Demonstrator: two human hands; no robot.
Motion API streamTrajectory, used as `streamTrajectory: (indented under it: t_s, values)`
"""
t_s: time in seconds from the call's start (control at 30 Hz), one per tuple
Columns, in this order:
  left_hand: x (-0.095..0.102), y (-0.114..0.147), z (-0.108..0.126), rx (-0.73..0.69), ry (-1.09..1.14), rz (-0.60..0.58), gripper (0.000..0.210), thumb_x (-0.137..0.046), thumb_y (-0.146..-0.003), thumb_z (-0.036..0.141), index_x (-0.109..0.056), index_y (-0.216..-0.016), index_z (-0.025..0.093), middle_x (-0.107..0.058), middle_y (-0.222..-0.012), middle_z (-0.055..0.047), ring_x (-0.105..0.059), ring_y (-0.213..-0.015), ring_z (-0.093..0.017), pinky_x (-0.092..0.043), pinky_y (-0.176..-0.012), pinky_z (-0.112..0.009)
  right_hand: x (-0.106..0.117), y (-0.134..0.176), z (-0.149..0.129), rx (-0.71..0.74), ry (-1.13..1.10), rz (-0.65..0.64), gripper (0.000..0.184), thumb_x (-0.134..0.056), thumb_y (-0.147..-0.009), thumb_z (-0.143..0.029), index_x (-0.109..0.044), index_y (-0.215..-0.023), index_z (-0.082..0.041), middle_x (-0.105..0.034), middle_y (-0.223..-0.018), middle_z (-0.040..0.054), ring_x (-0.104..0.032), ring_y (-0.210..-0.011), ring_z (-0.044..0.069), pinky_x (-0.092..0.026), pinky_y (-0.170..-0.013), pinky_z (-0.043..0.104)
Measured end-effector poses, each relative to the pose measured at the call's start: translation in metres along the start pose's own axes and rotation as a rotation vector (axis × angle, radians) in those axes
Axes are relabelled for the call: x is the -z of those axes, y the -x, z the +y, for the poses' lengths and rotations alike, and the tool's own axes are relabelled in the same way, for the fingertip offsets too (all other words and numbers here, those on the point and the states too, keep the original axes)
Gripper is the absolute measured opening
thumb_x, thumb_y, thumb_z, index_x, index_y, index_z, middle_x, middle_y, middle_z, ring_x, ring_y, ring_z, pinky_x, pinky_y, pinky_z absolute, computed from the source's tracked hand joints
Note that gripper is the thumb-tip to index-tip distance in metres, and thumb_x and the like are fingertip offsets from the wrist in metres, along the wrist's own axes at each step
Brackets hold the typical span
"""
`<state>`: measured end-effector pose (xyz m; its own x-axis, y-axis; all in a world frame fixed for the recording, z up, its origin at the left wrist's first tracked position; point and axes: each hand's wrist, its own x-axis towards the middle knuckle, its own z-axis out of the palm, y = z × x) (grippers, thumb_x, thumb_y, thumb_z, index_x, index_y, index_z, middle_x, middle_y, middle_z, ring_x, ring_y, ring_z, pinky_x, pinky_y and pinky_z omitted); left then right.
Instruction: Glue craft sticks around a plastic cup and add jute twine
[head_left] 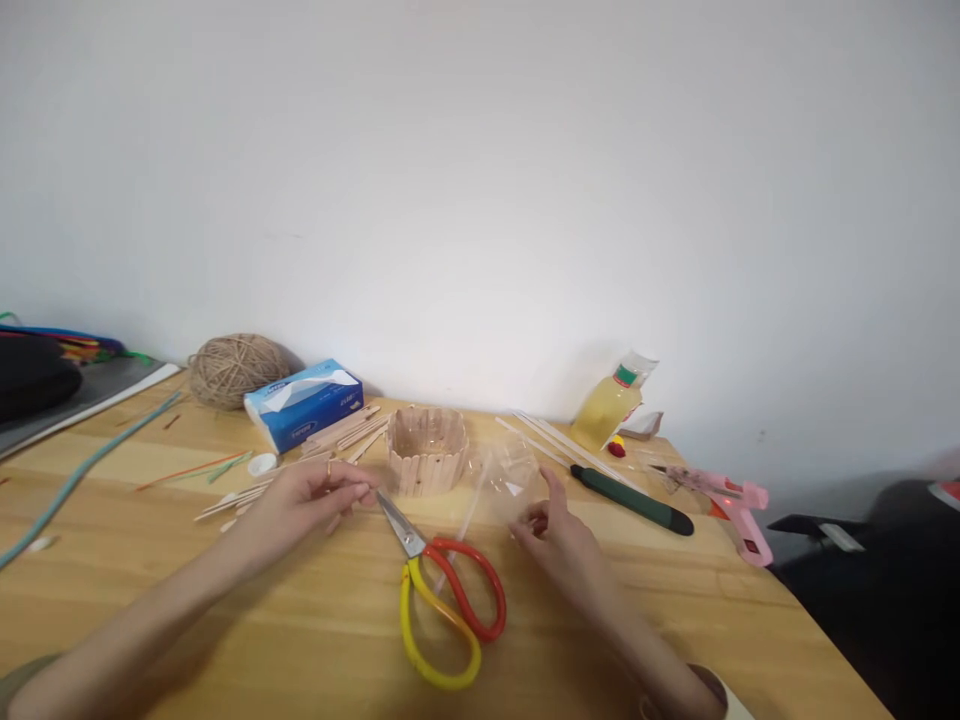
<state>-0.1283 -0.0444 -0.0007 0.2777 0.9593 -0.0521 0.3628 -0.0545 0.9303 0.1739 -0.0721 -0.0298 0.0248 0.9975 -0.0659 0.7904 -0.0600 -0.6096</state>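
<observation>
My left hand (319, 497) is closed in a pinch at the tip of the scissors' blades. Whatever may be between its fingertips is too small to make out. The scissors (412, 545), with one red and one yellow handle, lie between my hands, blades pointing away to the left. My right hand (559, 530) is beside a clear plastic piece (514, 478), index finger stretched along its right side and thumb apart; its other fingers curl under. Behind the scissors stands a small basket (427, 470) made of wooden sticks. A translucent strip (469, 520) lies between basket and plastic.
At the left are a twine ball (238, 370), a blue tissue pack (306, 405), loose wooden sticks (358, 428) and a blue cord (86, 465). Rightward lie a dark green tool (634, 498), a yellow-liquid bottle (606, 408) and a pink glue gun (739, 505) near the table's edge.
</observation>
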Motion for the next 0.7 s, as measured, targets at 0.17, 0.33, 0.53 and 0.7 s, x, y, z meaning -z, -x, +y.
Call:
streamTrajectory:
  t_s: [0.17,0.33,0.53,0.7]
  values:
    - [-0.002,-0.003,-0.002,0.008,0.037,-0.017,0.034,-0.055,-0.075,0.044,-0.065,-0.088,0.015,-0.068,-0.078,-0.005,-0.052,-0.05,-0.012,-0.045,-0.053,-0.026,0.009,-0.001,0.012,-0.074,-0.125,0.085,0.063,-0.05,-0.074,-0.036,-0.027,-0.129,-0.015,-0.061,-0.077,0.0005,-0.062,-0.071,0.021,-0.047,-0.069,0.036]
    - [-0.001,-0.004,-0.001,0.0,0.041,-0.006,0.031,-0.054,-0.076,0.041,-0.065,-0.088,0.014,-0.068,-0.078,-0.005,-0.052,-0.05,-0.011,-0.045,-0.053,-0.025,0.057,-0.01,0.016,0.002,-0.317,0.224,0.046,-0.052,-0.067,-0.052,-0.046,-0.099,-0.019,-0.061,-0.075,0.0045,-0.062,-0.07,0.022,-0.049,-0.063,0.034]
    - [-0.003,-0.002,0.0,-0.012,0.01,-0.007,0.029,-0.055,-0.076,0.038,-0.067,-0.086,0.013,-0.066,-0.07,-0.004,-0.054,-0.057,-0.013,-0.042,-0.054,-0.023,0.118,-0.058,-0.018,0.215,0.281,0.388,0.028,-0.051,-0.074,-0.041,-0.057,-0.095,-0.025,-0.064,-0.093,0.0089,-0.061,-0.082,0.027,-0.046,-0.069,0.038]
    - [-0.01,-0.002,-0.008,-0.073,0.068,-0.027,0.025,-0.055,-0.076,0.034,-0.068,-0.08,0.013,-0.07,-0.079,-0.007,-0.059,-0.072,-0.016,-0.045,-0.067,-0.025,0.099,-0.132,-0.036,0.713,0.562,0.321,0.028,-0.037,-0.082,-0.028,-0.06,-0.095,-0.02,-0.061,-0.107,0.0109,-0.055,-0.099,0.027,-0.042,-0.085,0.041]
